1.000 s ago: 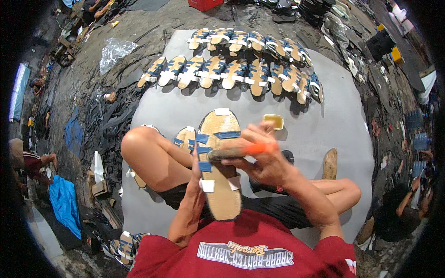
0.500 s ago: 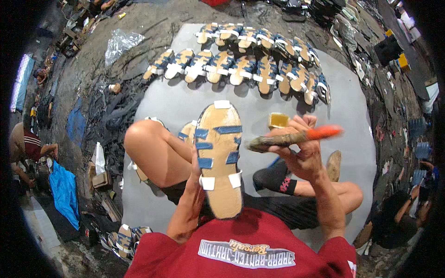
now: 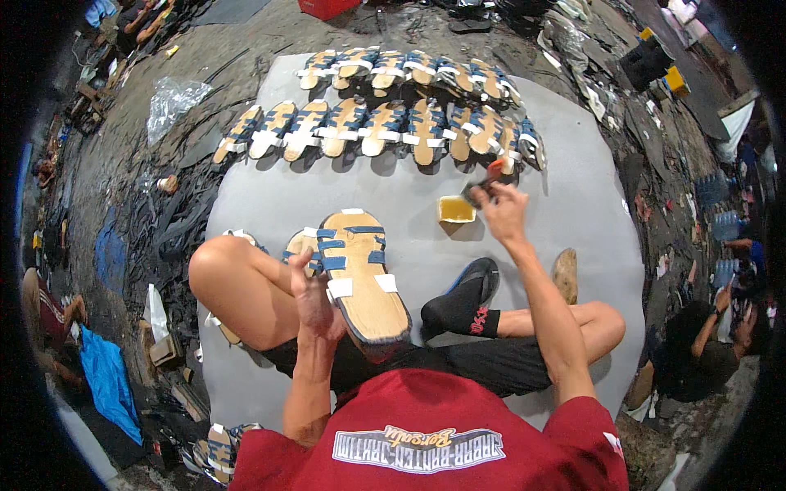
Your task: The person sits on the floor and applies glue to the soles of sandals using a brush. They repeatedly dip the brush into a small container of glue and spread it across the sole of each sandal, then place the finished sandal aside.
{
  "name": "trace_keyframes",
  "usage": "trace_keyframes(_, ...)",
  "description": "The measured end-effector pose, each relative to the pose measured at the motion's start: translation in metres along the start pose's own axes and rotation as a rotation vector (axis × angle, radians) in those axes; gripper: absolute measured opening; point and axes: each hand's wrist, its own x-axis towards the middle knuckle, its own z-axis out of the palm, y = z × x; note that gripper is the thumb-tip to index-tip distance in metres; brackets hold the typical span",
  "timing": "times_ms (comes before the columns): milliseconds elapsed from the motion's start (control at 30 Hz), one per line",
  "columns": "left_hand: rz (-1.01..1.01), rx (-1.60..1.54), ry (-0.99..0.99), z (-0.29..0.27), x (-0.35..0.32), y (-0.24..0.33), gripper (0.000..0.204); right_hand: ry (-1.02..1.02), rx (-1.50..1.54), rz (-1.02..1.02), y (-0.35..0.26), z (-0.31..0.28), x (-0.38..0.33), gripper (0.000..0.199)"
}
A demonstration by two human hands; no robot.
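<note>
A tan sandal sole with blue straps and white tabs (image 3: 368, 282) stands tilted in front of me, toe end away. My left hand (image 3: 318, 299) supports it at its left edge; some fingers are raised and the others are hidden behind the sole. Farther right, my right hand (image 3: 505, 214) is closed around a brush (image 3: 494, 173) with an orange-red handle, blurred by motion. The dark brush end is beside the upper right of a small open tub (image 3: 456, 209) holding yellowish stuff, probably glue. Whether the bristles touch the tub cannot be told.
Two rows of similar sandals (image 3: 383, 129) stand across the far part of the grey mat (image 3: 573, 213). Another sandal (image 3: 301, 245) lies behind my left hand, partly hidden. A wooden shoe-last-like piece (image 3: 565, 276) is by my right leg. Scraps (image 3: 176, 213) cover the floor; other people sit at both sides.
My right hand has moved away from the sandal toward the tub, turning the brush. The sandal is lower and tilted, and my left fingers have come into view beside it. The view has shifted.
</note>
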Motion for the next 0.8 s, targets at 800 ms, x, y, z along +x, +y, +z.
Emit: trace_keyframes(800,0.055,-0.437,-0.174,-0.028,0.022,-0.031,0.09,-0.004,-0.161,0.118,0.034,0.047,-0.044,0.041)
